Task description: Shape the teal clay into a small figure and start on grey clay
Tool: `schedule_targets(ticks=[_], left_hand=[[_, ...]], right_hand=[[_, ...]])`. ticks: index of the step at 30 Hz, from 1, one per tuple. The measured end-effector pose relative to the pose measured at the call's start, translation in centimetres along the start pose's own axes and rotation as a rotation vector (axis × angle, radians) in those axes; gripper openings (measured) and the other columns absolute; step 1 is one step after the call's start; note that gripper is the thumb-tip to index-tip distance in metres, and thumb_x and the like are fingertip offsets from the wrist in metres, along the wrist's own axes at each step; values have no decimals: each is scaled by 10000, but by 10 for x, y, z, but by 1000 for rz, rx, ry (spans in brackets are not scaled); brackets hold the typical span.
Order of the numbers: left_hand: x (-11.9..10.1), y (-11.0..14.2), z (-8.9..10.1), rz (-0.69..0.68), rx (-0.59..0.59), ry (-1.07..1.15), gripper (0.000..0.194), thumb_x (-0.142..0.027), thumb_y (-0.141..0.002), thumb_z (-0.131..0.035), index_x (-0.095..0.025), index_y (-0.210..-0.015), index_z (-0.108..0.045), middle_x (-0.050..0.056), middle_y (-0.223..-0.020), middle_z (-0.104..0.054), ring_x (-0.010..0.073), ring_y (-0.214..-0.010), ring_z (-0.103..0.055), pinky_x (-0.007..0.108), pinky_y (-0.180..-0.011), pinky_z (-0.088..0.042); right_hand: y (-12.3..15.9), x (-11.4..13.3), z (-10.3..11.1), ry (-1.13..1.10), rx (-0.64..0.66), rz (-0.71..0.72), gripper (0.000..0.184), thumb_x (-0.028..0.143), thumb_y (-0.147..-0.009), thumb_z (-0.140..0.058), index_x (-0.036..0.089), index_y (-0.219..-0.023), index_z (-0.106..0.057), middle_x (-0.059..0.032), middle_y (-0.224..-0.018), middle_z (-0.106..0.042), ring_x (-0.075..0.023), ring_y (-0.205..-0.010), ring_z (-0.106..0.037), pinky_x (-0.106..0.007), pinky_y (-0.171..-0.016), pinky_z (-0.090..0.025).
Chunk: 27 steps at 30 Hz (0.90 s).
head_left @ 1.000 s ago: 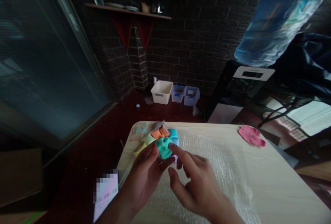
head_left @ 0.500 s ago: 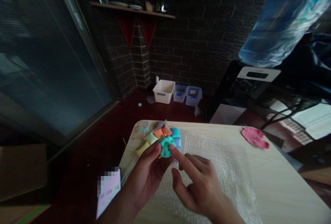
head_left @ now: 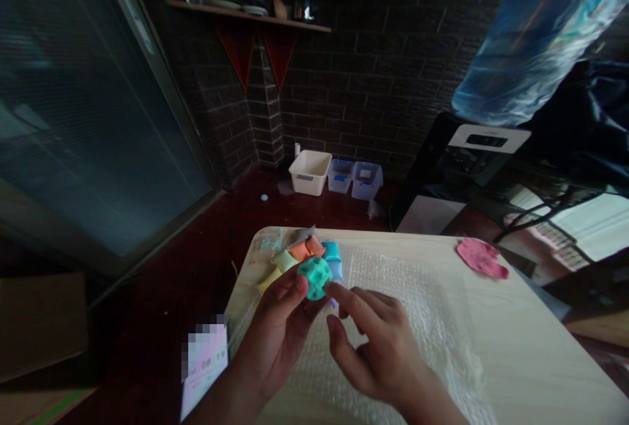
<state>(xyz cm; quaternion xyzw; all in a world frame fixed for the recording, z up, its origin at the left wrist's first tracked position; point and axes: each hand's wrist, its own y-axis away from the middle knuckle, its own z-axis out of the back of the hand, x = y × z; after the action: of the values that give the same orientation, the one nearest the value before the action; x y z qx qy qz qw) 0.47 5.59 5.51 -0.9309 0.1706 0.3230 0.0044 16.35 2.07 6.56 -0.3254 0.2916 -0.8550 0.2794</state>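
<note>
A lump of teal-green modelling clay [head_left: 314,276], rounded and marked with several dents, is held by my left hand [head_left: 275,340] between the thumb and the fingers behind it. My right hand [head_left: 381,340] has its index finger stretched to the clay's lower right edge; whether the tip presses in or only touches, I cannot tell. The thumb of that hand stands apart and its other fingers are loosely bent, holding nothing. Just beyond the clay lie packets in yellow [head_left: 270,279], orange [head_left: 299,251] and blue [head_left: 331,251], partly covered by my hands.
Bubble wrap [head_left: 417,307] spreads over the wooden table [head_left: 535,340]. A flattened pink piece [head_left: 482,258] rests near the far right edge. At the left edge is a lit phone [head_left: 206,366]. Plastic bins [head_left: 310,173] stand on the floor behind, with a water dispenser [head_left: 452,163] to their right.
My right index finger has moved from the clay's face to its lower right edge. The dents now show more plainly, and the clay sits slightly turned in my left hand.
</note>
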Motion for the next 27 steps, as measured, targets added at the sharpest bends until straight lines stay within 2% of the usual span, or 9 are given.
schedule_targets(ticks=[6, 11, 15, 22, 27], left_hand=[[0, 1, -1, 8, -2, -17, 208, -287, -869, -833, -217, -1063, -809, 53, -1070, -794, 202, -991, -741, 296, -892, -614], [1, 1, -1, 33, 13, 4, 201, -299, -868, -840, -186, -1030, -807, 52, -1035, -794, 178, -951, -740, 255, -861, -614], [1, 1, 2, 78, -3, 71, 257, -270, -908, -797, -194, -1152, -769, 61, -1110, -782, 175, -975, -738, 279, -875, -631], [-1, 0, 4, 116, -70, 133, 396, -206, -927, -765, -159, -1311, -680, 112, -1157, -774, 191, -976, -752, 335, -897, -654], [-1, 0, 3, 128, -62, 159, 430, -193, -929, -758, -151, -1343, -655, 128, -1175, -771, 202, -980, -758, 340, -893, -661]], right_hand=[[-3, -2, -1, -59, 36, -33, 330, 168, -946, -543, 157, -1271, -594, -24, -754, -683, -177, -576, -634, -329, -546, -523], [-3, -4, -3, -84, 33, -37, 327, 168, -945, -555, 168, -1269, -591, -24, -774, -690, -174, -591, -634, -316, -543, -503], [0, -4, -1, -131, -18, -58, 283, 140, -915, -563, 191, -1186, -625, 2, -729, -658, -147, -546, -587, -290, -524, -482], [2, -4, 3, -233, -133, -155, 274, 148, -922, -583, 203, -1182, -648, 42, -660, -610, -122, -503, -563, -259, -500, -465], [4, -6, 0, -267, -74, -154, 321, 172, -915, -598, 217, -1231, -624, 32, -723, -642, -124, -528, -587, -269, -526, -487]])
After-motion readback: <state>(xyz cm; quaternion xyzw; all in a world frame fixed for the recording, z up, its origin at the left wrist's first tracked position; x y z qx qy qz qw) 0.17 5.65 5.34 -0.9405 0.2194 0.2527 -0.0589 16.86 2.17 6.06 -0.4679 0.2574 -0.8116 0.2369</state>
